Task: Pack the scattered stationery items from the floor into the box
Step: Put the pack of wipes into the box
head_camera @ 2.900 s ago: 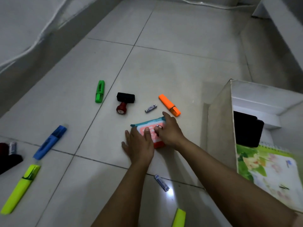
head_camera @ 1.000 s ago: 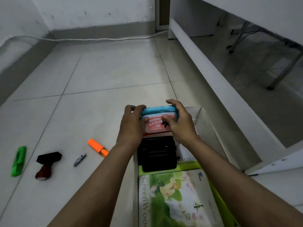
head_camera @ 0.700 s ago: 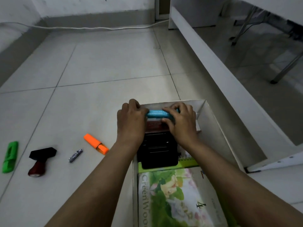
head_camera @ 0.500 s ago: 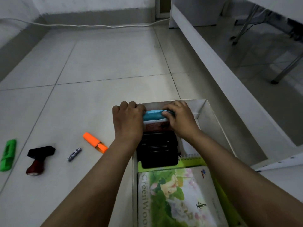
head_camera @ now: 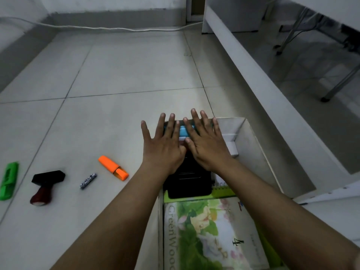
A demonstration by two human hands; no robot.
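The white cardboard box (head_camera: 251,145) stands on the tiled floor at centre right. Inside it lie a green flowered notebook (head_camera: 210,234), a black case (head_camera: 189,182) and, at the far end, the teal-edged packet (head_camera: 184,131). My left hand (head_camera: 162,145) and my right hand (head_camera: 206,143) hover flat over the packet with fingers spread, holding nothing. On the floor to the left lie an orange highlighter (head_camera: 113,167), a small battery (head_camera: 88,181), a black and red stamp (head_camera: 45,185) and a green highlighter (head_camera: 8,180).
A long white panel (head_camera: 272,98) runs along the floor right of the box. Metal furniture legs (head_camera: 341,82) stand beyond it. A white cable (head_camera: 109,28) lies along the far wall.
Both hands carried the teal-edged packet from the floor to the box, pushed it down at the far end, then let go and spread their fingers above it.
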